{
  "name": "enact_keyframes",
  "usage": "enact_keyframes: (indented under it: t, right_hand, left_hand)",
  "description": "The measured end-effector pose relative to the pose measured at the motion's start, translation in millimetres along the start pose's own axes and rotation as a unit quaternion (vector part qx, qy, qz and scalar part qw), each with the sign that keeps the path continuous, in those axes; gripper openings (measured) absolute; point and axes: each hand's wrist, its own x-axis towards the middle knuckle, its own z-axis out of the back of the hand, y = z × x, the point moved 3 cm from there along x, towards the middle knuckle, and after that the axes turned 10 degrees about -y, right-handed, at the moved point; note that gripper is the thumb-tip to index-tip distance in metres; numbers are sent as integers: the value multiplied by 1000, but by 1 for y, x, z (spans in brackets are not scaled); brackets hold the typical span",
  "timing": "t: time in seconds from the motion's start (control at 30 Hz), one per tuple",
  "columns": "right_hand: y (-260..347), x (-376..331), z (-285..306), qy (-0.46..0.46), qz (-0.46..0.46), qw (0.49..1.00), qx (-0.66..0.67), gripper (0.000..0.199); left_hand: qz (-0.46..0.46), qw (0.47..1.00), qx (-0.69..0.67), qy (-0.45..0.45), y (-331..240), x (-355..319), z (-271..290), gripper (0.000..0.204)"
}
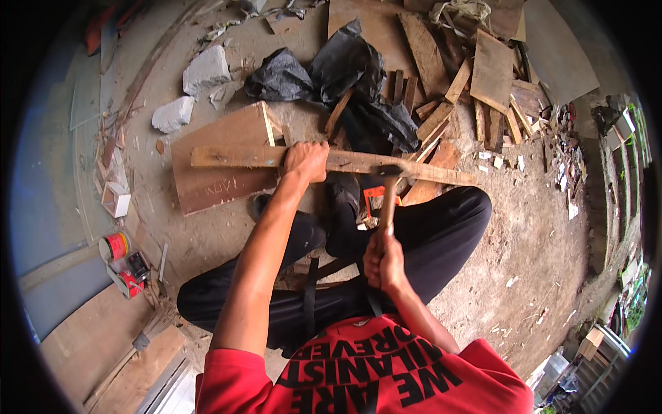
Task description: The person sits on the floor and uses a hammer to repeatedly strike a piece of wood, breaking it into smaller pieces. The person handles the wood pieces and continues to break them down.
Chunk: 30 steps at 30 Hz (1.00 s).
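My left hand is wrapped round a long narrow wooden plank, left of its middle. The plank lies crosswise in front of me, above my bent legs. In my right hand is a hammer, gripped low on its wooden handle. The hammer's dark head is at the plank, right of my left hand; whether it touches the wood I cannot tell. Under the plank's left part lies a brown wooden panel with a pale edge. An orange-framed tool shows partly behind the hammer handle.
Black plastic sheeting lies beyond the plank. Scrap boards are heaped at the far right. Two pale broken blocks rest at the far left. Cans stand by the left wall. Debris litters the floor on the right.
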Motion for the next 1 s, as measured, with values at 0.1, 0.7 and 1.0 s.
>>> enact_keyframes:
  t: [0.1, 0.7, 1.0]
  right_hand:
    - [45, 19, -2, -8, 78, 994, 79, 53]
    - [88, 27, -13, -60, 110, 987, 103, 48]
    - [32, -8, 18, -85, -30, 996, -7, 51]
  left_hand:
    - [-10, 1000, 8, 14, -3, 2, 5, 44]
    - [-14, 1000, -8, 13, -4, 0, 11, 42]
    - [-15, 1000, -3, -22, 0, -4, 6, 36]
